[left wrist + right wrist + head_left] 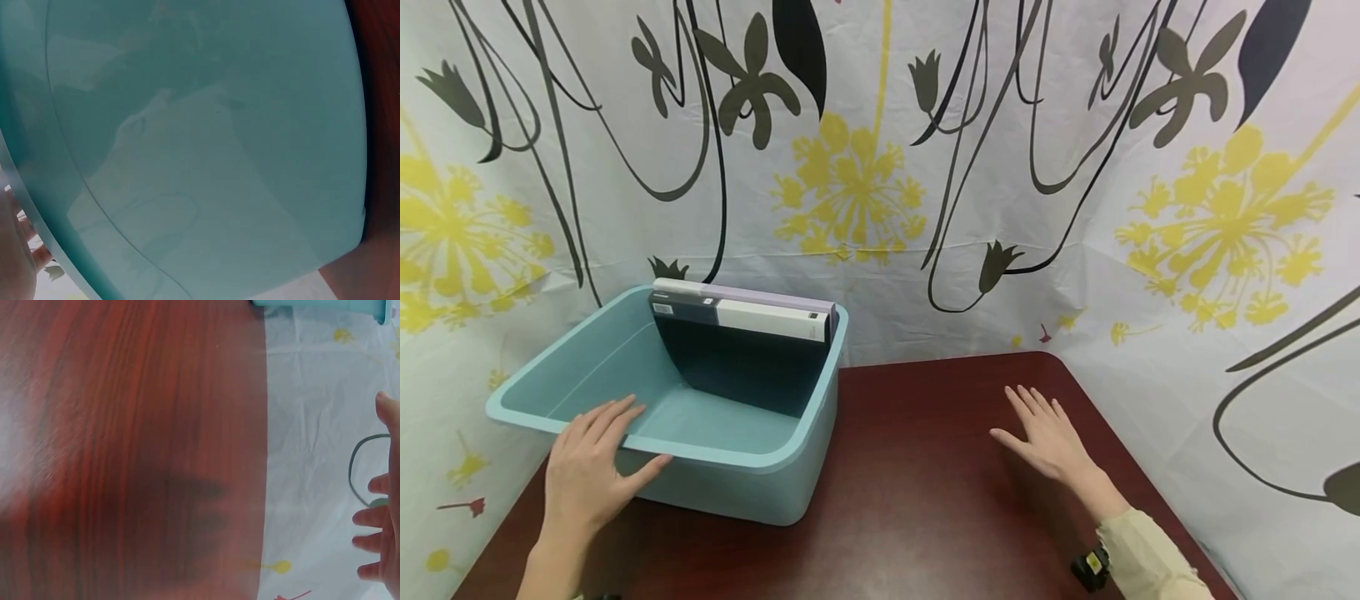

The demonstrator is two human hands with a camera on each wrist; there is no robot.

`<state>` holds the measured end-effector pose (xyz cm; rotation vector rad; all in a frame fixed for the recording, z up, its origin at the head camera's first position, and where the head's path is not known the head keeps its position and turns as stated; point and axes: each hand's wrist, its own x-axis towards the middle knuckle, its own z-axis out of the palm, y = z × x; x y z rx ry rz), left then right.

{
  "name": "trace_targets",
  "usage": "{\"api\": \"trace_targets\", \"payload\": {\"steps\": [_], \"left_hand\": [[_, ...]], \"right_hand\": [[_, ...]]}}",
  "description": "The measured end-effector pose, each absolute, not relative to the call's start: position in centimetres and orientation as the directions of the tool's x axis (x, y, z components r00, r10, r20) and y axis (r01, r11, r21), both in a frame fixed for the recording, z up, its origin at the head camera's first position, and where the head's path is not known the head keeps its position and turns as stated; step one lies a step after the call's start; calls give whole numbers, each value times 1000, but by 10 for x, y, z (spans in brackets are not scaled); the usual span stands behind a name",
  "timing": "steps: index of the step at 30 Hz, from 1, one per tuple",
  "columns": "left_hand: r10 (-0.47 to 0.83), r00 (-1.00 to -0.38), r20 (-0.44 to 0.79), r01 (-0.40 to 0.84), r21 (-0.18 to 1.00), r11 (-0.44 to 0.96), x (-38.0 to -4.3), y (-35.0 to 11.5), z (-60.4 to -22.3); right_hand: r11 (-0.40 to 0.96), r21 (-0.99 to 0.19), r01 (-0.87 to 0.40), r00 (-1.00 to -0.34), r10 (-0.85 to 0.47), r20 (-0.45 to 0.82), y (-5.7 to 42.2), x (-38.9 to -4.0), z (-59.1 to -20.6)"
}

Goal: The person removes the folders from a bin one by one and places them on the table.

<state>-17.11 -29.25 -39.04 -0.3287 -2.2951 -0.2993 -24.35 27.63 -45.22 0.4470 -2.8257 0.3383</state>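
At the left of the head view, my left hand [587, 467] is at the near rim of a light blue plastic bin [722, 454]. Its fingers reach over the rim and the thumb is spread to the side; whether they touch it I cannot tell. The left wrist view is mostly filled by the bin's outer wall [206, 156], with part of the hand [15, 256] at the lower left. Binders [752, 317], one with a white and dark spine, lean inside the bin. My right hand [1048, 437] hovers above the table's right side, fingers extended, holding nothing.
The dark red wooden table [917, 467] has a rounded far right corner. Behind and beside it hangs a white sheet [880, 325] with yellow and grey plant prints. A dark device [1090, 568] is strapped to the right wrist, by a pale sleeve [1150, 554].
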Motion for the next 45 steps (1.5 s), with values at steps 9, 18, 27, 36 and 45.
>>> {"api": "trace_targets", "payload": {"steps": [9,18,27,36,45], "left_hand": [[131,-647,752,327,118,938,-172,-294,-396],[110,-639,761,324,138,936,-172,-293,-400],[104,-628,772,332,144,932,-173,-294,-402],[90,-599,796,361,168,917,-174,-292,-405],[87,-589,804,357,161,920,-176,-293,-407]], "right_hand": [[883,-201,-424,-853,-316,414,257,-250,-438],[793,-386,-472,-843,-278,460,233,-254,-419],[754,-434,-493,-839,-280,468,212,-262,-402],[731,-378,-568,-785,-343,516,184,-274,-381],[678,-348,-648,-729,-419,541,156,-288,-361]]}}
